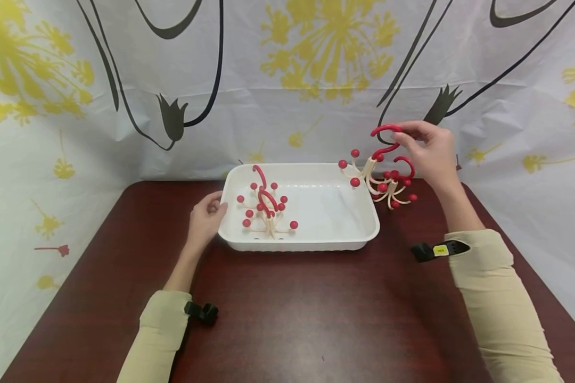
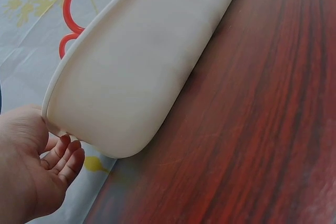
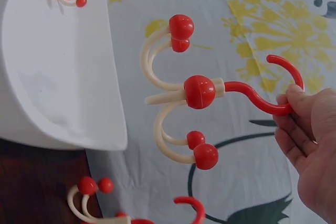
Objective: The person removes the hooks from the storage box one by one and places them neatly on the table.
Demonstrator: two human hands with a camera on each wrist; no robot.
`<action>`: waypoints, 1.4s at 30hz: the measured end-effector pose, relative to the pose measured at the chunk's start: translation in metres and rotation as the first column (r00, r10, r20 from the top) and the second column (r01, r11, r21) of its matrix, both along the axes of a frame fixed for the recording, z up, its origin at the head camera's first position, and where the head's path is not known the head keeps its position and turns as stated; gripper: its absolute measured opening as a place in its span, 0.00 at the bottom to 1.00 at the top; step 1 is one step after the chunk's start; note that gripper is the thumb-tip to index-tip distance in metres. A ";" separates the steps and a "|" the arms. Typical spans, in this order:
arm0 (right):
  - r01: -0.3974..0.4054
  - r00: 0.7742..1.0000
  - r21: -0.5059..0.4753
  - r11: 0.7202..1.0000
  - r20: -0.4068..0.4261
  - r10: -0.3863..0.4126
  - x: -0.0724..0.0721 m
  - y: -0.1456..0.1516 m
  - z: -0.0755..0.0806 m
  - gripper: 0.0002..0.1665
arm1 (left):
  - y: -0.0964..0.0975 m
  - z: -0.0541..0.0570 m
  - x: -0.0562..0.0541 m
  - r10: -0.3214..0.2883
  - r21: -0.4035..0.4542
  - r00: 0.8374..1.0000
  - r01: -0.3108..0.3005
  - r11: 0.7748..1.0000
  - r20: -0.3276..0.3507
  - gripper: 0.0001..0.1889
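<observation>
My right hand [image 1: 431, 151] pinches the curved red handle of a multi-armed hook [image 3: 199, 92], which has cream prongs tipped with red balls. It hangs in the air by the right end of a white rectangular tray [image 1: 297, 246]. At the opposite end, my left hand [image 1: 203, 221] grips the tray's left edge, with its fingers curled below the rim in the left wrist view. Two similar hooks, a front one [image 1: 270, 226] and a back one [image 1: 260, 174], stand in the tray's left part, partly overlapping. Another such hook [image 1: 392, 187] is right of the tray, below the held one.
A dark red wooden table [image 1: 287, 308] carries the tray near its far edge. Behind it hangs a pale cloth [image 1: 297, 127] with yellow and grey flower prints. Black straps with small devices sit on the left wrist [image 1: 201, 313] and right wrist [image 1: 438, 250].
</observation>
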State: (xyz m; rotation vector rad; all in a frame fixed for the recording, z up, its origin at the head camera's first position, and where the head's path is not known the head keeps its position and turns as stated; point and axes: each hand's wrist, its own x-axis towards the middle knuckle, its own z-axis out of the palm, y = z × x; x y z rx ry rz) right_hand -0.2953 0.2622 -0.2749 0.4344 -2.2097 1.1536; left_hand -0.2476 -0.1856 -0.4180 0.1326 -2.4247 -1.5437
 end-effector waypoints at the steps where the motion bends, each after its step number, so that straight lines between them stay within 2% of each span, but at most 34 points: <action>1: 0.006 1.000 -0.004 1.000 -0.004 -0.006 0.000 0.003 0.001 0.13 | 0.000 0.000 0.000 0.000 -0.001 1.000 0.000 1.000 0.001 0.21; 11: 0.077 0.997 -0.061 0.995 -0.024 -0.079 -0.003 0.036 0.008 0.13 | -0.002 0.000 0.000 0.004 -0.008 1.000 -0.004 1.000 0.001 0.21; 18: 0.162 0.987 -0.084 0.983 0.014 -0.162 0.002 0.055 0.015 0.14 | -0.003 -0.001 0.000 0.006 0.002 1.000 -0.006 1.000 0.005 0.20; 23: 0.213 0.977 -0.073 0.974 -0.003 -0.214 0.000 0.071 0.015 0.13 | -0.002 -0.002 0.000 0.005 0.015 1.000 -0.005 1.000 -0.010 0.20; 29: 0.234 0.971 -0.094 0.968 -0.025 -0.237 0.000 0.089 0.015 0.13 | -0.001 -0.002 0.001 0.009 0.022 1.000 -0.009 1.000 -0.015 0.20; 36: 0.271 0.963 -0.146 0.952 0.060 -0.264 0.003 0.111 0.016 0.14 | 0.000 -0.003 0.001 0.009 0.030 0.999 -0.008 1.000 -0.035 0.20; 42: 0.304 0.952 -0.152 0.940 0.075 -0.296 0.004 0.127 0.009 0.14 | -0.001 -0.003 0.000 0.006 0.035 0.999 -0.005 0.999 -0.032 0.20</action>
